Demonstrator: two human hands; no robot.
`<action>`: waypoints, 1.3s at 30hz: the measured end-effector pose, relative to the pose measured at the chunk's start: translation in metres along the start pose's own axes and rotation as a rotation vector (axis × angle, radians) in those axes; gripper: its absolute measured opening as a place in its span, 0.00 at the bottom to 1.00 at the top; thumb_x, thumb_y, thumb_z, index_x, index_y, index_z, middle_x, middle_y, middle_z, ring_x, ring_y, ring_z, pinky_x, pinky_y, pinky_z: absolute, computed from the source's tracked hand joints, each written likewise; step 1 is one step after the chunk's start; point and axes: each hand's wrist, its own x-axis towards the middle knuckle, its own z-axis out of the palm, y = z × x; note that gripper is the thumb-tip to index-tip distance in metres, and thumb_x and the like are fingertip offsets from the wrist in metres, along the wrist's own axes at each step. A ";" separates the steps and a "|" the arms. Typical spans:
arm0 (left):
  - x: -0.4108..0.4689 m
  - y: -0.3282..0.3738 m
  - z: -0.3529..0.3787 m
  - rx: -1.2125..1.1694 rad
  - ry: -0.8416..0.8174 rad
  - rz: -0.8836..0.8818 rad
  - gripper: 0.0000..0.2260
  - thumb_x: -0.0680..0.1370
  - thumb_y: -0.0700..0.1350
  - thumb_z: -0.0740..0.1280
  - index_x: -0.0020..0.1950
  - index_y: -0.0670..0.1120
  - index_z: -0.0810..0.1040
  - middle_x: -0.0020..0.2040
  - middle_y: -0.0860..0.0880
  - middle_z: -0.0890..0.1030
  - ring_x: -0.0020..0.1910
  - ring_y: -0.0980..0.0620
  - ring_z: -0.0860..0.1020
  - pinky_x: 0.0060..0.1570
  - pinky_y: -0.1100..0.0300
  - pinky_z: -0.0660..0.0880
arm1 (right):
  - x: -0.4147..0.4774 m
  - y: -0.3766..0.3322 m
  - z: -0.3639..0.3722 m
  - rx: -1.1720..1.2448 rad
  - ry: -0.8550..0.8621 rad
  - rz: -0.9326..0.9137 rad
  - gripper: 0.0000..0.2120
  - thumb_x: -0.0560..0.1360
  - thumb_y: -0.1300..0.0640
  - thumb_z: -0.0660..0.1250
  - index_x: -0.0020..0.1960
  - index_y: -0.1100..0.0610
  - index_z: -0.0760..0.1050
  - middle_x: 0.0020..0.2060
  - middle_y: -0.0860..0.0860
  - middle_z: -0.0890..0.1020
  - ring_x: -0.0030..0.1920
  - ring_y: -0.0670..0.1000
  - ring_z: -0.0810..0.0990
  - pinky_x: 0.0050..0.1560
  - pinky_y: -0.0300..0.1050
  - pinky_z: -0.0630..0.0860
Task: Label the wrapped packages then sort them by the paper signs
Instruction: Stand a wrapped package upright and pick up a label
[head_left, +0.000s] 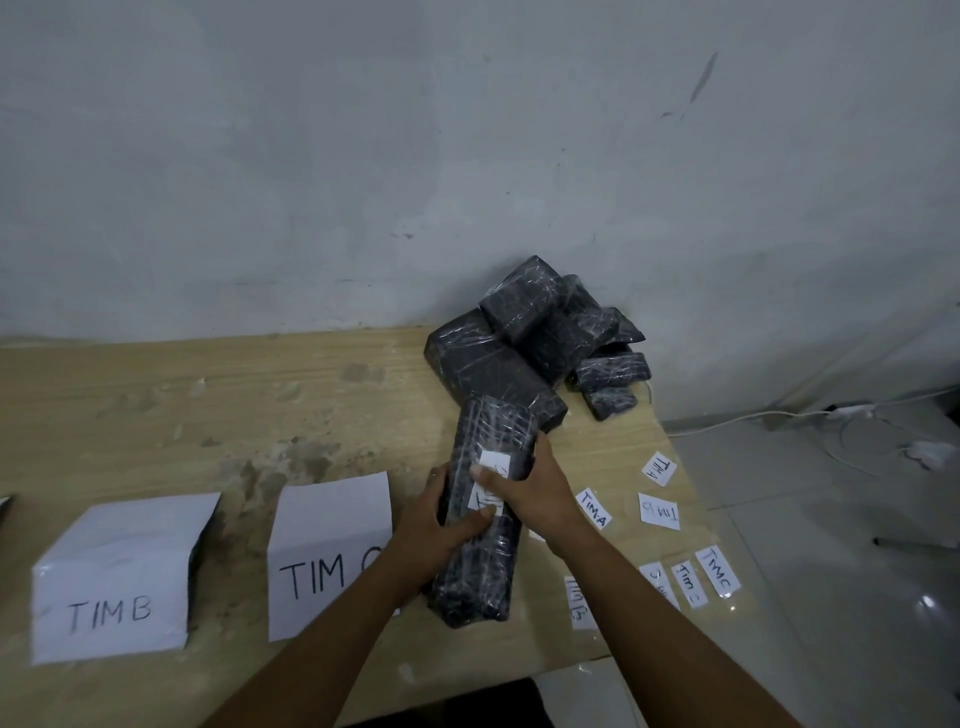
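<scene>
A long black wrapped package (483, 571) lies on the wooden table (260, 405) in front of me, with a white label (493, 462) on its top face. My left hand (436, 525) grips the package's left side, thumb across the top near the label. My right hand (524, 483) holds the right side, its thumb pressing the label. A heap of several black wrapped packages (540, 338) sits behind it against the wall. Two folded paper signs stand at the left: "TIM B" (114, 582) and "TIM C" (327, 551), the latter partly hidden by my left arm.
Several small loose labels lie on the table's right part, among them "TIM A" (593, 508), "TIM B" (658, 511) and "TIM C" (719, 570). The table's right edge drops to a tiled floor with white cables (753, 418). A grey wall stands behind.
</scene>
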 end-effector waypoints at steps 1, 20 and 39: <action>0.001 -0.001 0.003 0.019 -0.002 0.002 0.32 0.72 0.56 0.74 0.72 0.59 0.65 0.63 0.56 0.79 0.58 0.57 0.80 0.59 0.51 0.78 | 0.001 0.000 -0.001 0.001 0.074 0.018 0.41 0.66 0.41 0.76 0.72 0.50 0.62 0.62 0.44 0.76 0.60 0.48 0.77 0.62 0.48 0.75; 0.020 -0.007 -0.004 0.498 0.234 -0.083 0.09 0.82 0.47 0.60 0.59 0.48 0.76 0.52 0.52 0.78 0.51 0.53 0.76 0.46 0.64 0.70 | -0.015 0.055 -0.041 0.141 0.203 0.173 0.16 0.78 0.51 0.66 0.59 0.58 0.66 0.41 0.56 0.79 0.39 0.52 0.78 0.41 0.48 0.77; 0.001 -0.050 -0.019 0.768 0.124 -0.241 0.29 0.79 0.53 0.65 0.74 0.43 0.60 0.67 0.40 0.66 0.63 0.41 0.71 0.58 0.56 0.70 | -0.009 0.106 -0.006 -0.141 0.210 0.178 0.16 0.79 0.56 0.64 0.64 0.61 0.71 0.55 0.56 0.80 0.53 0.52 0.77 0.52 0.42 0.71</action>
